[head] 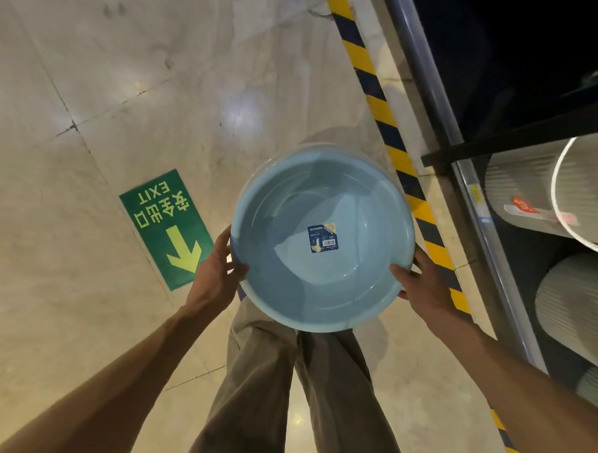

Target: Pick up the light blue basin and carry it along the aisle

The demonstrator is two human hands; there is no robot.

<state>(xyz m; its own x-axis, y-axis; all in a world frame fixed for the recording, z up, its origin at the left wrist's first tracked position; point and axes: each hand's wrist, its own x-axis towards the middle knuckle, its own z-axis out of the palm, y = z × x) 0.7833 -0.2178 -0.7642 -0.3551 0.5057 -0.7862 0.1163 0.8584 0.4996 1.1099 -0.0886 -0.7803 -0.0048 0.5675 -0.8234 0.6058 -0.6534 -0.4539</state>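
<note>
Floor: pale stone tiles with thin joints and a few scuffs, glare spots on the polish.
Exit sign: green sticker flat on the floor, left of the basin, with "EXIT", Chinese characters and a yellow-green arrow, all upside down from where the person stands.
Left hand: grips the basin's left rim, thumb hooked over the edge into the bowl, fingers curled under it out of sight.
Basin: round, light blue plastic, held level in the air between both hands, above the person's legs, open side up.
Label: small dark blue sticker with a barcode, stuck on the basin's inside bottom.
Trousers: grey-brown, straight below the basin.
Right hand: grips the right rim, thumb over the edge, fingers wrapped beneath.
Hazard tape: yellow and black stripes on the floor, running along the foot of the shelf.
Shelf: metal rail with a price tag, just right of the tape.
Tubs: pale ribbed ones, lying stacked on the shelf; one bears a red sticker.
</note>
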